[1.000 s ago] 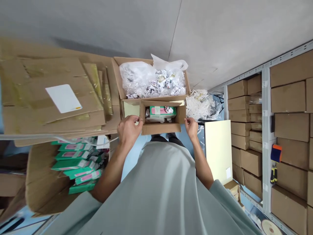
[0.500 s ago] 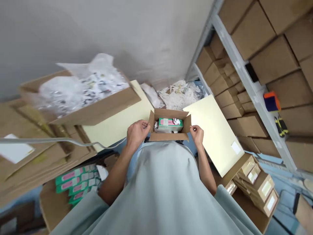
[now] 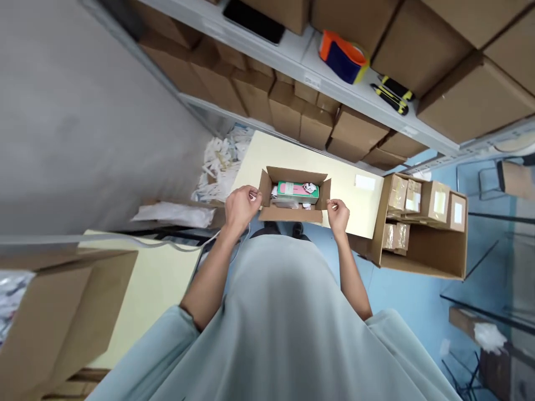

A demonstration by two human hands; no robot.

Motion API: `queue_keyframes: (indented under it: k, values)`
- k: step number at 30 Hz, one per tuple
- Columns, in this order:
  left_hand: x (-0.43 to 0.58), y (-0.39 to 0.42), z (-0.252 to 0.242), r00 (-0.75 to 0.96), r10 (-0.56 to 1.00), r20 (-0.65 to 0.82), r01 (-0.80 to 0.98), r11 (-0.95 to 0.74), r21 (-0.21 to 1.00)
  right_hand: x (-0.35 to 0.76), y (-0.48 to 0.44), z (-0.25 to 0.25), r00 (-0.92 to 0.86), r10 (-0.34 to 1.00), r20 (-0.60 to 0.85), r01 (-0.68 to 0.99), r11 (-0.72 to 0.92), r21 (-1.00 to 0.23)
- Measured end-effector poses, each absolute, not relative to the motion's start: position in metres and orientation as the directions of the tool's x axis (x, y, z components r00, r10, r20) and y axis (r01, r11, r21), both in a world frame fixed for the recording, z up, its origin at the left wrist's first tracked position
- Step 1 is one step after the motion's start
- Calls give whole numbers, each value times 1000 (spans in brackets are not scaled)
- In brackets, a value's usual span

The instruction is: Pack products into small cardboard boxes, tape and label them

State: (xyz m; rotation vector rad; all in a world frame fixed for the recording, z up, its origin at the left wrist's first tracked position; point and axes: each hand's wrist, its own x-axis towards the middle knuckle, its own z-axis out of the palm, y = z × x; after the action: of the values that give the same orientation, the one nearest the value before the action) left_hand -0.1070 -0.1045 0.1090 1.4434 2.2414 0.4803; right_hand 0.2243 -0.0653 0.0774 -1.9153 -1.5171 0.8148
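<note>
I hold a small open cardboard box [image 3: 288, 214] in front of my chest. My left hand [image 3: 240, 207] is closed on its left flap and side. My right hand [image 3: 338, 215] is closed on its right side. Inside the box lies a green and pink product carton [image 3: 297, 190] with crumpled paper [image 3: 310, 187] beside it. The box hangs over a pale yellow table top [image 3: 284, 156].
Metal shelving [image 3: 334, 89] with several brown boxes, a tape dispenser [image 3: 341, 55] and a yellow-black tool [image 3: 392, 94] stands ahead. A large open carton [image 3: 422, 245] with small labelled boxes sits at the right. Shredded paper [image 3: 219, 164] lies at the left; another cardboard box [image 3: 62, 312] is at lower left.
I have turned to the right with the small box held in both hands; the shelving now faces me, and the big box of crumpled paper has slid out to the left.
</note>
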Motion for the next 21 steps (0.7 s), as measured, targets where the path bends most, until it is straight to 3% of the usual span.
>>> queue_keyframes:
  k: [6,10,16,21]
  values:
    - [-92,-52,89,-151,980,-133,807,200,556,233,-74,70,342,935,-98,619,-302,-725]
    - [-89,-43,75,-74,989,-132,788,139,600,228,-78,69,336,934,-118,632,-317,-707]
    - [-95,-68,53,200,978,-54,691,-102,716,206,-89,70,65,992,-110,737,-122,-664]
    - [-109,-88,40,462,874,-149,636,-210,743,207,-105,77,-155,942,-297,858,-21,-513]
